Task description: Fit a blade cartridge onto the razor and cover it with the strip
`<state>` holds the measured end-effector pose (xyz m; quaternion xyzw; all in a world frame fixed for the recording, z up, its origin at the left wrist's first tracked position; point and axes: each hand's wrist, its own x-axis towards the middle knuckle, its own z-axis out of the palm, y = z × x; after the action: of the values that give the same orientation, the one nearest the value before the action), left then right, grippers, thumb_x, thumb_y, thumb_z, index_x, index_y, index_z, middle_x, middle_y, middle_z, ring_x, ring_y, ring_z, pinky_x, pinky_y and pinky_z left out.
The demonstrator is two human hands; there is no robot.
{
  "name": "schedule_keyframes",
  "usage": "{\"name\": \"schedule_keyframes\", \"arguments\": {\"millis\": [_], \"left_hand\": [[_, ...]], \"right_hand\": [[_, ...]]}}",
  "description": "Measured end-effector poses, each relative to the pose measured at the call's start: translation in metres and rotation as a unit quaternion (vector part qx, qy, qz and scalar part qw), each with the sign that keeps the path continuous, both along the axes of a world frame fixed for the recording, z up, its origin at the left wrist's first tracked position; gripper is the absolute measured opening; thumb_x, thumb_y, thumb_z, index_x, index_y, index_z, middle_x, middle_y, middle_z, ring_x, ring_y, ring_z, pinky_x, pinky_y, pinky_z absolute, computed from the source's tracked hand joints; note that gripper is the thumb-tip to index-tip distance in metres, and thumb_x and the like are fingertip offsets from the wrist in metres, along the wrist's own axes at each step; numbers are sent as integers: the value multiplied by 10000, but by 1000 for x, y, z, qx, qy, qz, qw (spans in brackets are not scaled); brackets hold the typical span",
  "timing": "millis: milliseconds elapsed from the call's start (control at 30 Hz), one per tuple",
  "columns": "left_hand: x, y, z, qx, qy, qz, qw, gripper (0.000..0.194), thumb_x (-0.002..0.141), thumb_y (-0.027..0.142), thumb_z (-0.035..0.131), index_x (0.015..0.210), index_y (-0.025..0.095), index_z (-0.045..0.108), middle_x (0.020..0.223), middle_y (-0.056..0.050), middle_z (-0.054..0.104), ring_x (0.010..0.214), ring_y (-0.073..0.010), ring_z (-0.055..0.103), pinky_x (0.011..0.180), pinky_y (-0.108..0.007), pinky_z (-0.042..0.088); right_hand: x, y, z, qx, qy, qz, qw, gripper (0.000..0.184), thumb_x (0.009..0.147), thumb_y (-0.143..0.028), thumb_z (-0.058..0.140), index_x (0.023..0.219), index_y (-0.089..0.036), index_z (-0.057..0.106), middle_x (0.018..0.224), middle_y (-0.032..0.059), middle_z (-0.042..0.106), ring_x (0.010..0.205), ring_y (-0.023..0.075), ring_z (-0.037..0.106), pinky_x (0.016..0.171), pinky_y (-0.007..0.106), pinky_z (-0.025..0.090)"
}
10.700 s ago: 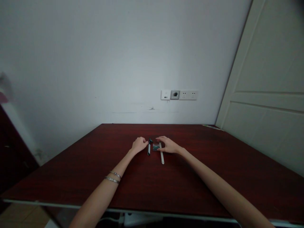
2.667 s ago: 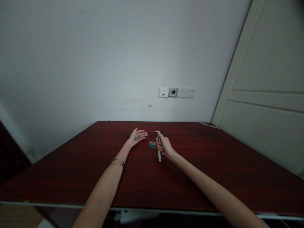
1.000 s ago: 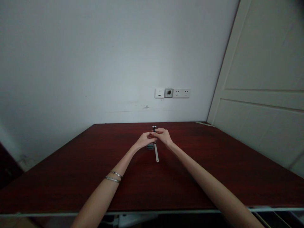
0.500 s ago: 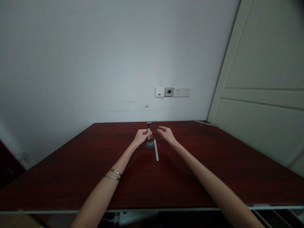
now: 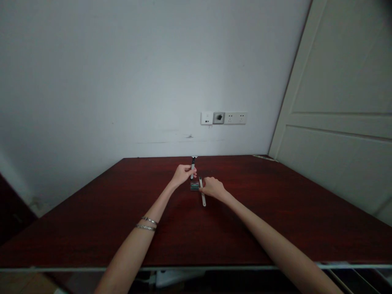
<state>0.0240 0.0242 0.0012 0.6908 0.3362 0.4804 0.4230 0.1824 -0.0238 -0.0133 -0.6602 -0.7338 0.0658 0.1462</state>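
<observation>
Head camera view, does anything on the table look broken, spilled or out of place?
Nothing stands out. The left hand holds a slim razor-like tool upright; the right hand rests on a white strip lying flat beside a small pack. The red-brown table shows no spill or damage.

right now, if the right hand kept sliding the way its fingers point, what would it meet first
The right hand lies on the table, fingers pointing left at the small green cartridge box. It would likely meet that first; they may already touch. The white strip runs under its fingers.
</observation>
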Motion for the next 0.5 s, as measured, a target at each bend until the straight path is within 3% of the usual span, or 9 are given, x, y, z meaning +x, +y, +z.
{"name": "schedule_keyframes", "arguments": {"millis": [500], "left_hand": [[-2,2,-3,-17,1,4,1000,149,686,257,669,693,111,640,610,-62,657,564,-175,625,565,-262,474]], "right_hand": [[-6,-3,-4,-25,-84,12,996,395,735,-409,517,969,-128,667,986,193,652,929,346,610,753,426,456]]}}
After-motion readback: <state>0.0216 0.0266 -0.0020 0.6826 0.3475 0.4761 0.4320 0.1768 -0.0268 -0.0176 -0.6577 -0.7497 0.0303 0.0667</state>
